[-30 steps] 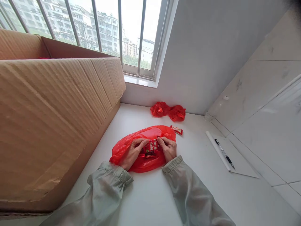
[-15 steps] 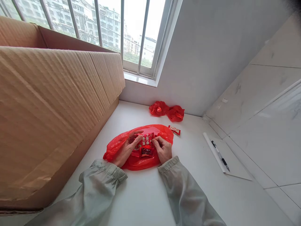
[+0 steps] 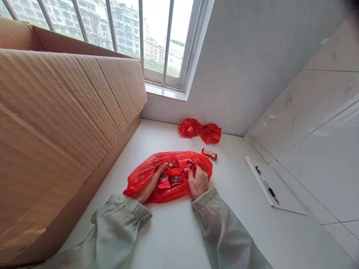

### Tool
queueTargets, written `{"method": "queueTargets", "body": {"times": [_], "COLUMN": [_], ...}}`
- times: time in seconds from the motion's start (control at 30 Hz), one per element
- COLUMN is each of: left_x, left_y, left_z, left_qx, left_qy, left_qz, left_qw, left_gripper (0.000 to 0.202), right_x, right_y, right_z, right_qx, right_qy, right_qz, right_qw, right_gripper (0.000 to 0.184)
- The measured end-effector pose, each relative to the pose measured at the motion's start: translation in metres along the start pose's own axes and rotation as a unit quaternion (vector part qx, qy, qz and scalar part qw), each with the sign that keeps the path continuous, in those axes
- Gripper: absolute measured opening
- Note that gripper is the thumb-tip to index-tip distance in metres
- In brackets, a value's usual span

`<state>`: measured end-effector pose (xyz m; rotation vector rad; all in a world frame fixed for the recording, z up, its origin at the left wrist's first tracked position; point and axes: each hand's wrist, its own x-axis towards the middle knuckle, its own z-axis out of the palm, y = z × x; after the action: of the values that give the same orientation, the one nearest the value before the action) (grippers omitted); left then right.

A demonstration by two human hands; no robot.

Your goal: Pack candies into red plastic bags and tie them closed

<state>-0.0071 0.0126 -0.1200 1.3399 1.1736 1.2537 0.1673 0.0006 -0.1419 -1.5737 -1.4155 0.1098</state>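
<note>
A red plastic bag (image 3: 140,177) lies open on the white counter (image 3: 174,235), with several small red snack packets (image 3: 175,180) on it. My left hand (image 3: 150,185) rests on the bag's left side, fingers curled against a packet. On the right side, my right hand (image 3: 198,179) has its fingers curled over the bag's edge, gripping the plastic. Both arms wear pale grey-green sleeves.
A large cardboard box (image 3: 56,123) fills the left. Two bunched red bags (image 3: 199,131) lie by the back wall, a loose red packet (image 3: 209,154) in front of them. A paper sheet (image 3: 276,192) with a pen (image 3: 266,185) lies at the right, beside a tiled wall.
The flat red packet held between both hands has been let go onto the bag. My right hand moved right to the bag's edge and my left hand lowered onto the bag.
</note>
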Motion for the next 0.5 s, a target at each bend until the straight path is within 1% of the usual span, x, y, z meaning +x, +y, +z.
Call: {"method": "queueTargets", "body": {"times": [0.1, 0.17, 0.23, 0.3, 0.37, 0.5], "left_x": [-0.002, -0.004, -0.005, -0.005, -0.003, 0.001], "left_y": [-0.002, 0.001, 0.004, 0.006, 0.006, 0.002], "left_z": [-0.004, -0.007, -0.008, -0.007, -0.004, 0.001], "left_qx": [0.003, 0.009, 0.003, -0.008, -0.013, -0.032], "left_qy": [0.010, 0.030, 0.037, 0.025, 0.009, -0.022], "left_qz": [-0.057, -0.090, -0.092, -0.074, -0.063, -0.085], "left_qw": [0.998, 0.995, 0.995, 0.997, 0.998, 0.996], "left_gripper": [0.045, 0.043, 0.041, 0.039, 0.036, 0.034], "right_x": [-0.002, -0.002, -0.002, -0.001, -0.001, 0.001], "right_y": [-0.001, -0.004, -0.005, -0.004, 0.000, 0.007], "right_z": [0.000, -0.002, -0.004, -0.004, -0.004, -0.003], "right_qx": [-0.012, -0.023, -0.026, -0.016, -0.007, -0.024], "right_qy": [-0.024, -0.034, -0.045, -0.049, -0.040, -0.005], "right_qz": [0.031, 0.034, 0.017, 0.001, -0.003, -0.032], "right_qw": [0.999, 0.999, 0.998, 0.999, 0.999, 0.999], "right_gripper": [0.043, 0.047, 0.048, 0.046, 0.048, 0.053]}}
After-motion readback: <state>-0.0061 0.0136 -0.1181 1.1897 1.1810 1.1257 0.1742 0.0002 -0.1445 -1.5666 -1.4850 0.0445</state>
